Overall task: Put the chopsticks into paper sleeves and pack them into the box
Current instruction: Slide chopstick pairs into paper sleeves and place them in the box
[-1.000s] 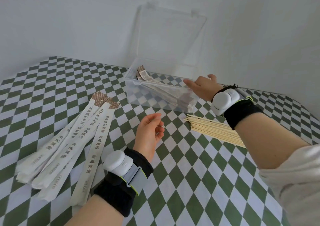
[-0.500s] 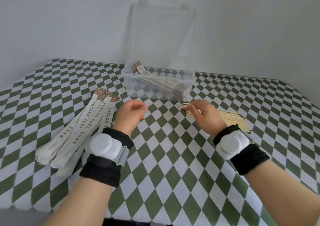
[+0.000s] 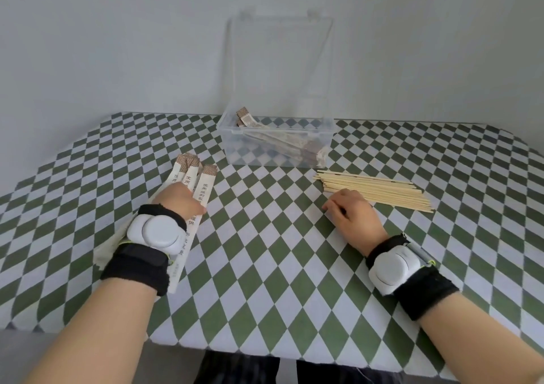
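moving apart from the table's middle, both hands now sit at their supplies, so a fresh sleeving round likely begins. left hand [image 3: 179, 199] presses curled onto the paper sleeves [image 3: 203, 188]; grip unclear. right hand [image 3: 350, 214], loosely curled and empty, rests just short of the chopsticks [image 3: 379, 191], the box [image 3: 276, 145] beyond.

Your bare forearms each carry a black fabric wristband [image 3: 137, 267] topped by a rounded white plastic pod [image 3: 155, 233]; dark trousers [image 3: 241, 369] below.
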Available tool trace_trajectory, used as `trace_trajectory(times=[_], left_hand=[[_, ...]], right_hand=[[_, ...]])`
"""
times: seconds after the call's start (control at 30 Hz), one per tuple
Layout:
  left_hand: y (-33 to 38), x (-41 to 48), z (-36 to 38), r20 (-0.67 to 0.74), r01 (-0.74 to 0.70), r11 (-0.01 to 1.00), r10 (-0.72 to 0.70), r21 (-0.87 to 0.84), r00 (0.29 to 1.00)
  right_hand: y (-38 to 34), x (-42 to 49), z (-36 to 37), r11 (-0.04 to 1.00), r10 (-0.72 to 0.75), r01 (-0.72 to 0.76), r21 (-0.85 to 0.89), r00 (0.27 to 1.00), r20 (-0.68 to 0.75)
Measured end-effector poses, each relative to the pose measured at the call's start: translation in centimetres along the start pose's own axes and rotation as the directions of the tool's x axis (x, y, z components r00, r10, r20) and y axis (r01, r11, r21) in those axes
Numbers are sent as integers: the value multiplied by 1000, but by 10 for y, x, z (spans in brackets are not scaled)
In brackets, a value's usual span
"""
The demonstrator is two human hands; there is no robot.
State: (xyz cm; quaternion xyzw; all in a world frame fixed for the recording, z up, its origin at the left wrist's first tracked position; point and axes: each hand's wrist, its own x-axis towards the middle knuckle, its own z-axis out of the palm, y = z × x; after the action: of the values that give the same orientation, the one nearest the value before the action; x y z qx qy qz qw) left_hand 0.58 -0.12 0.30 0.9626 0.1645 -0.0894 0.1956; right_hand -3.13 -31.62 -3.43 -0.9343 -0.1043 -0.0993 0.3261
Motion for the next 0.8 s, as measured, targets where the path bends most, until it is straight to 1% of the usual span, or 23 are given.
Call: trace_trajectory(times=[0.07, 0.13, 0.2, 0.23, 0.27, 0.3, 0.33, 0.37, 0.43, 0.5, 0.57, 0.6, 0.63, 0.7, 0.8], left_hand=[[-3, 4, -4, -1, -14, 1000, 14, -26, 1000], [-3, 3, -10, -35, -29, 996, 26, -84, 999], [0, -1, -19, -46, -45, 979, 36, -201, 998], [3, -5, -25, -40, -49, 954, 39, -295, 998], [7, -8, -32, -24, -47, 899, 40, -435, 999], [12, -13, -38, 15, -28, 802, 47, -597, 999], [19, -18, -42, 57, -4, 671, 69, -741, 996], [27, -23, -44, 83, 9, 551, 110, -834, 991], [44, -29, -38, 81, 2, 371, 198, -929, 977], [62, -32, -20, 67, 19, 192, 248, -981, 966], [77, -31, 6, 110, 115, -6, 257, -993, 960], [84, -30, 19, 140, 166, -82, 259, -983, 956], [90, -30, 32, 158, 195, -124, 257, -973, 953], [96, -29, 55, 175, 220, -172, 244, -960, 954], [98, -28, 71, 156, 205, -219, 223, -954, 962]], right_hand=[[-1, 0, 0, 1000, -1, 1, -4, 1000, -2], [-1, 0, 0, 1000, -3, 3, -10, 1000, -10], [-1, 0, 1, 1000, -8, 7, -11, 1000, -21], [-1, -1, 1, 1000, -8, 8, -7, 1000, -23], [-1, 0, 1, 1000, -9, 9, -4, 1000, -21], [-1, 0, 1, 1000, -12, 12, 1, 1000, -20], [-1, 0, 1, 1000, -15, 15, 12, 1000, -16], [-2, 0, 0, 999, -13, 13, 32, 1000, -6], [-5, -1, -2, 995, 11, -14, 102, 999, 33], [-7, -2, -4, 985, 46, -57, 162, 997, 68], [-7, -2, -6, 974, 68, -86, 211, 994, 91], [-8, -3, -7, 966, 70, -95, 241, 992, 108], [-7, -3, -8, 956, 69, -102, 274, 989, 131], [-8, -4, -8, 935, 61, -110, 337, 987, 151], [-10, -6, -9, 892, 59, -111, 438, 990, 129]])
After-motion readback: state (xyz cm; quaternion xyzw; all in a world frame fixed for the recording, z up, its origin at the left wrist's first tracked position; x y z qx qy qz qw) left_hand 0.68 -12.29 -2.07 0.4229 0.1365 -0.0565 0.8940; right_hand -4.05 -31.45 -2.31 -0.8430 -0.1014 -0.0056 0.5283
